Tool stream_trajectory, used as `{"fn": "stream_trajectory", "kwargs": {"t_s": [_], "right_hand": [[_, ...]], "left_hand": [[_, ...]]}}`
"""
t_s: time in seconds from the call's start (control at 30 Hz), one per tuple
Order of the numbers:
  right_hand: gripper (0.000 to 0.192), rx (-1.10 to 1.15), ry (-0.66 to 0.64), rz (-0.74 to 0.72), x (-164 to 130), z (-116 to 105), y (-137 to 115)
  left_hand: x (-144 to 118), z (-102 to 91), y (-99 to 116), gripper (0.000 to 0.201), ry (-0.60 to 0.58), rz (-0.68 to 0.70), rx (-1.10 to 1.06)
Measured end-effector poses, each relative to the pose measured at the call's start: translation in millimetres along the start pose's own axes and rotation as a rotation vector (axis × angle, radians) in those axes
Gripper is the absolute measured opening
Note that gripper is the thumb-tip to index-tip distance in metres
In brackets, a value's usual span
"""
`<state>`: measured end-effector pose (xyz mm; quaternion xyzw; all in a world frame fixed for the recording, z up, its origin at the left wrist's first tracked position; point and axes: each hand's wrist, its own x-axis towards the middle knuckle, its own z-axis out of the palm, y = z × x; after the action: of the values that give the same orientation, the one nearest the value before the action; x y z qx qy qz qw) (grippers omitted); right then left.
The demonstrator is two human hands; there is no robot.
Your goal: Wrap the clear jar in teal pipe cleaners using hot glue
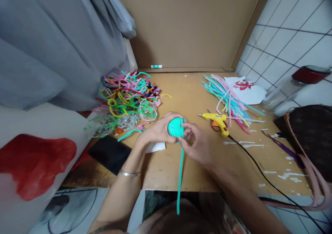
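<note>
A round piece wrapped in turquoise pipe cleaner [175,127] is held over the middle of the table. My left hand [161,127] curves around its left side, gripping it between thumb and fingers. On its right side, my right hand [195,142] has thumb and fingers closed at the wound edge, on the pipe cleaner. A loose turquoise tail [180,182] hangs from the bottom of the piece toward my lap. What lies under the wrapping is mostly hidden. A white paper scrap [157,147] lies beneath my left wrist.
Left are a tangled heap of coloured pipe cleaners [127,92] and a black phone [110,154]. Right are a yellow glue gun [219,121] with its cord, straight pipe cleaners [228,95], a bottle [282,92] and a brown bag [306,137]. A glue stick [156,66] lies at the back.
</note>
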<state>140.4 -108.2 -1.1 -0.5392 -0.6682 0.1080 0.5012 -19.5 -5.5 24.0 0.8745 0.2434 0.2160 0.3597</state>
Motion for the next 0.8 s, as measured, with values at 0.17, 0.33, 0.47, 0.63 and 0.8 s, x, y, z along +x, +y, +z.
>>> {"fn": "stream_trajectory", "kwargs": {"t_s": [0.17,0.33,0.47,0.63,0.8], "right_hand": [[0.031,0.095,0.010,0.151,1.0,-0.1,4.6],[0.020,0.214,0.053,0.231,5.8,-3.4,5.4],[0.018,0.355,0.057,0.300,9.2,-4.3,6.1],[0.020,0.460,0.074,0.425,9.1,-2.4,10.4],[0.022,0.484,0.018,0.490,9.5,-5.8,12.4]], "left_hand": [[-0.4,-0.6,2.5,0.072,0.006,-0.013,-0.007],[-0.1,-2.6,2.7,0.071,-0.019,-0.035,-0.032],[-0.2,-3.6,2.9,0.072,-0.022,-0.045,-0.038],[-0.8,-3.5,2.1,0.072,-0.023,-0.062,-0.047],[-1.0,-3.5,-1.4,0.075,-0.021,-0.069,-0.044]]}}
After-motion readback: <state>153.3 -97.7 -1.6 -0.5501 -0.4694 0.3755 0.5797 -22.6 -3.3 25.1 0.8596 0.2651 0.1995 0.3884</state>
